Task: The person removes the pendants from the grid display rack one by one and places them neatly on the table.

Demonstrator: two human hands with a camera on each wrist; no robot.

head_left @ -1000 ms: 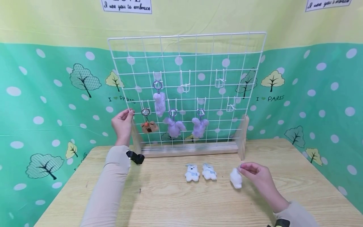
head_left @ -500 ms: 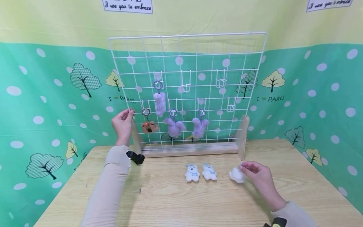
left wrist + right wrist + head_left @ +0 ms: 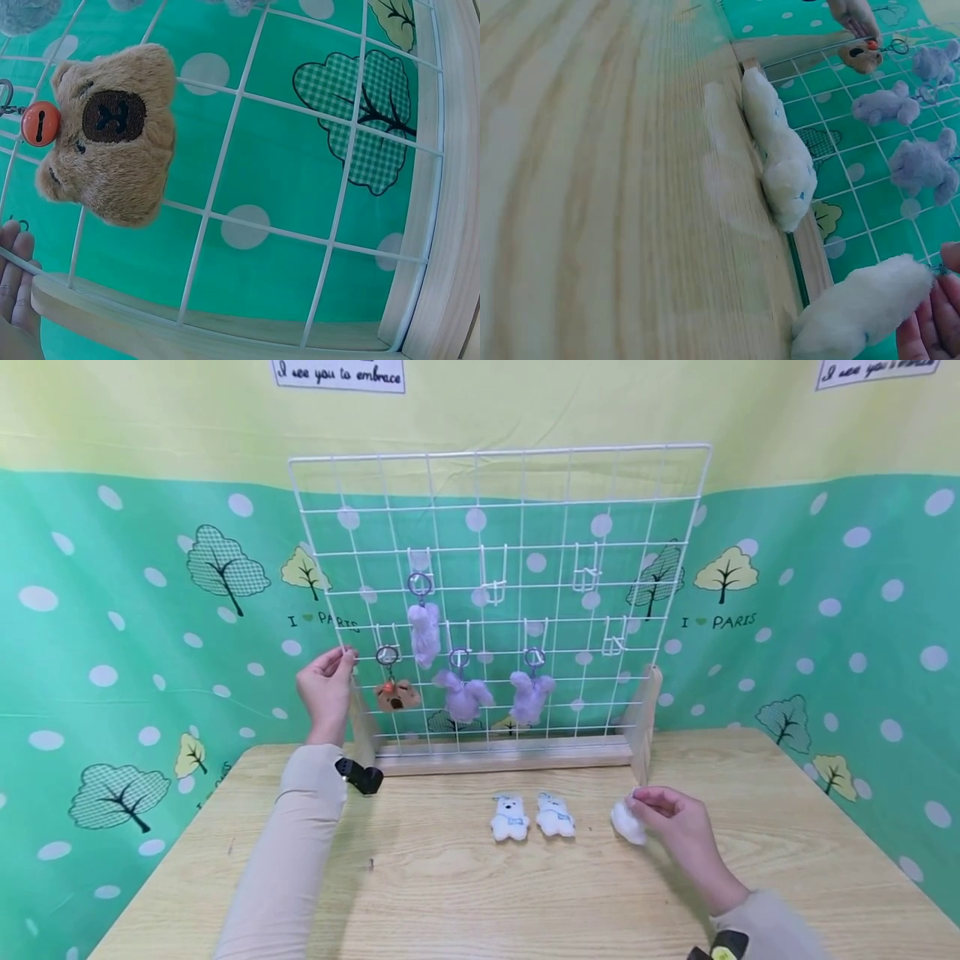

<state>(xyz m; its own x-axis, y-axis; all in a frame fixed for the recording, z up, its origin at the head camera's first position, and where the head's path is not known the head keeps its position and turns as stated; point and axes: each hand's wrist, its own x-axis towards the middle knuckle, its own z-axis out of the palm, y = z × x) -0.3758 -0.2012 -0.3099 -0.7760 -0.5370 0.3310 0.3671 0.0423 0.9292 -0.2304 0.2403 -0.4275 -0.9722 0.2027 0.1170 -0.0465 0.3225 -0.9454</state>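
Observation:
A white wire grid rack (image 3: 498, 510) stands in a wooden base at the back of the table. My left hand (image 3: 327, 687) pinches its left edge wire beside a brown plush keychain (image 3: 396, 695) (image 3: 105, 142) hanging on a hook. Three purple plush keychains (image 3: 424, 631) (image 3: 463, 695) (image 3: 530, 692) hang to its right. My right hand (image 3: 673, 817) pinches the ring of a white plush toy (image 3: 626, 821) (image 3: 859, 309), lifted just off the table. Two white plush bears (image 3: 510, 818) (image 3: 555, 815) lie side by side on the table, left of that hand.
Bare white hooks (image 3: 491, 587) (image 3: 585, 575) (image 3: 613, 643) stick out of the rack's middle and right. The wooden table (image 3: 450, 893) stretches in front; a green dotted backdrop (image 3: 112, 610) closes the space behind and at the sides.
My right hand has drawn the white plush toy a little up and toward the rack. The left hand has stayed on the rack's edge.

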